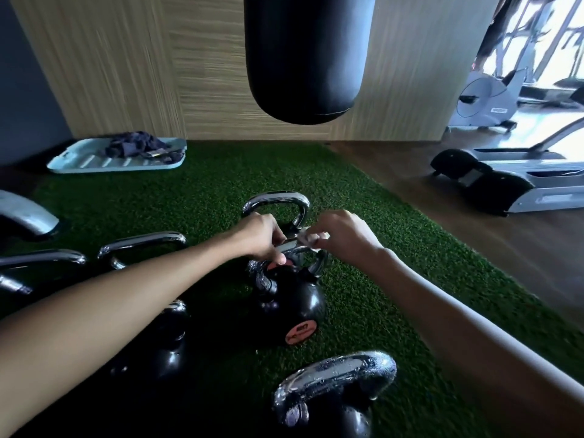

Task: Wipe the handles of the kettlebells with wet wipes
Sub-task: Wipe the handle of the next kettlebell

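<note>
A black kettlebell (295, 306) with a chrome handle (295, 246) stands on the green turf in the middle. My left hand (262, 237) grips the left part of that handle. My right hand (343, 237) pinches a small white wet wipe (308, 238) against the handle's right part. Behind it stands another kettlebell with a chrome handle (276, 200). A kettlebell with a wet, droplet-covered handle (338, 377) stands near the bottom edge. Several more kettlebells (142, 245) line up at the left, partly hidden by my left forearm.
A black punching bag (308, 58) hangs above the turf (363, 191) in front of a wooden wall. A pale blue tray (85, 162) with dark cloths lies at the back left. Treadmills (512, 178) and an exercise bike (486, 102) stand on the wooden floor at the right.
</note>
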Demonstrator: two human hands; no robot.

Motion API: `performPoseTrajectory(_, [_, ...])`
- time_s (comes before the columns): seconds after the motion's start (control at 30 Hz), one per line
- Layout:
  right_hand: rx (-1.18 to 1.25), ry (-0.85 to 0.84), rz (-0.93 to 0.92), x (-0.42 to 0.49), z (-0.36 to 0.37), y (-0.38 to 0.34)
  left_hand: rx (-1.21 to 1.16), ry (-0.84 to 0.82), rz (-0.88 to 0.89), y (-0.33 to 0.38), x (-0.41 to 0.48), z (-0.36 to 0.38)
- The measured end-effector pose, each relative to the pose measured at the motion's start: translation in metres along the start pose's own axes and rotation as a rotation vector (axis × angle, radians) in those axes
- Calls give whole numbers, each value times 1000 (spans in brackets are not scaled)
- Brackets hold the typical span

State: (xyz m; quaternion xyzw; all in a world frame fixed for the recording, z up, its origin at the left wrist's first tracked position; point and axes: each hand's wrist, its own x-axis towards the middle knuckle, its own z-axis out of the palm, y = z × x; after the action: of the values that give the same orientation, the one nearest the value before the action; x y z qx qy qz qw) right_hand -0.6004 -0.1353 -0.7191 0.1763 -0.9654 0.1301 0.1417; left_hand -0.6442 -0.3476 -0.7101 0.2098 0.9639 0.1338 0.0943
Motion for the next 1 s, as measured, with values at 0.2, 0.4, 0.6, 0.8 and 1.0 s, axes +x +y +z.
performPoseTrajectory(0.2, [123,21,9,-4,5,3,-10,87,42,-6,-10,7])
performPoseTrajectory(0.4, [226,115,62,-15,20,10,-52,127,79,-13,-39,9])
performPoseTrajectory(0.6, [252,125,-16,-18,20,2,-107,166,93,-27,-60,10])
performPoseTrajectory(0.8, [411,189,46,-24,28,0,-122,158,80,-33,-71,9])
performPoseTrajectory(1.0, [494,99,240,-43,51,23,-97,156,75,-31,-80,8])
